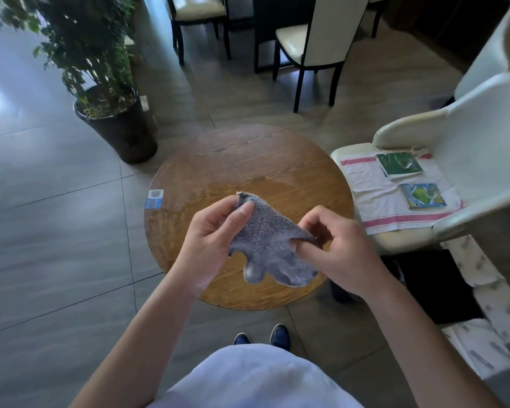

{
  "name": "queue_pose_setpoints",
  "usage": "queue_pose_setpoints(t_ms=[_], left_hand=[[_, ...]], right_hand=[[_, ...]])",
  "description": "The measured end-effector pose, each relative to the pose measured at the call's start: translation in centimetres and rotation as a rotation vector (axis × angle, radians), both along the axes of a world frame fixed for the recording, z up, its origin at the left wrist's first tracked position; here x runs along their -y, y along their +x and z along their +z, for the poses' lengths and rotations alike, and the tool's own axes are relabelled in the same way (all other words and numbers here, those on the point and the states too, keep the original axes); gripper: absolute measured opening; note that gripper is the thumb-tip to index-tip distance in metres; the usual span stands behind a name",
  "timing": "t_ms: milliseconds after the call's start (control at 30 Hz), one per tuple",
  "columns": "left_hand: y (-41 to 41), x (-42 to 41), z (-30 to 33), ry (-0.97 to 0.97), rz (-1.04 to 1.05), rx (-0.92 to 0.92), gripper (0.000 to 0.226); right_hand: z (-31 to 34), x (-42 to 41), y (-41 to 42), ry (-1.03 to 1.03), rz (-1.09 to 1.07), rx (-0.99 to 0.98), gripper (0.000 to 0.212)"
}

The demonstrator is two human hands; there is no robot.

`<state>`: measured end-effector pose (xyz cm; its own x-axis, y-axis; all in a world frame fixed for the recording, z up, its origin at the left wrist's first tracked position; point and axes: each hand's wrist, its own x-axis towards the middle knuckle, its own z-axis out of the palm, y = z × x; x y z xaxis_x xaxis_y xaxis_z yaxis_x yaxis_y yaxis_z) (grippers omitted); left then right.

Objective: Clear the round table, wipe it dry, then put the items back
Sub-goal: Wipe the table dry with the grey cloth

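A round wooden table (248,160) stands in front of me, with a small blue-and-white sticker (154,199) at its left rim. Above the table's near half I hold a grey terry cloth (270,240) stretched between both hands. My left hand (209,237) pinches its upper left corner between thumb and fingers. My right hand (339,245) pinches its right edge. The cloth's lower part hangs loose. On the white armchair (468,136) to the right lie a white towel with red stripes (374,198), a green book (399,165) and a blue-green book (423,195).
A potted plant in a black pot (115,125) stands left of the table. Dining chairs (309,39) and a dark table are behind it. A black item (436,284) lies on patterned fabric at the right. Grey tiled floor surrounds the table; my shoes (261,337) are near its front.
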<state>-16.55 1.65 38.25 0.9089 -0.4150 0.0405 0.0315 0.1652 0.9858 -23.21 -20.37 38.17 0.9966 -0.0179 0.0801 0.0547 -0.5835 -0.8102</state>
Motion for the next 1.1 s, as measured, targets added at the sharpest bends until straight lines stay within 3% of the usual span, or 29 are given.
queue_pose_setpoints(t_ms=[133, 300, 400, 567, 800, 1100], left_hand=[[1.0, -0.7, 0.7, -0.053, -0.011, -0.011, 0.020], [1.6, -0.5, 1.2, -0.120, -0.014, -0.020, 0.018], [1.6, 0.1, 1.2, -0.137, -0.019, -0.031, 0.017], [1.5, 2.2, 1.4, -0.116, -0.004, -0.048, 0.018], [1.6, 8.5, 1.8, -0.107, 0.029, -0.046, 0.015], [1.4, 20.9, 3.4, -0.077, 0.129, 0.101, 0.021]], right_hand=[[1.6, -1.0, 0.3, -0.041, -0.035, 0.060, 0.018], [2.0, -0.7, 0.1, -0.023, -0.108, 0.037, 0.013], [2.2, 0.3, -0.3, -0.027, -0.108, 0.026, 0.020], [2.5, 3.6, -0.9, 0.120, -0.095, -0.039, 0.023], [2.0, 10.3, -0.9, 0.330, -0.140, 0.010, 0.020], [4.3, 24.5, 0.3, 0.312, -0.090, 0.115, 0.017]])
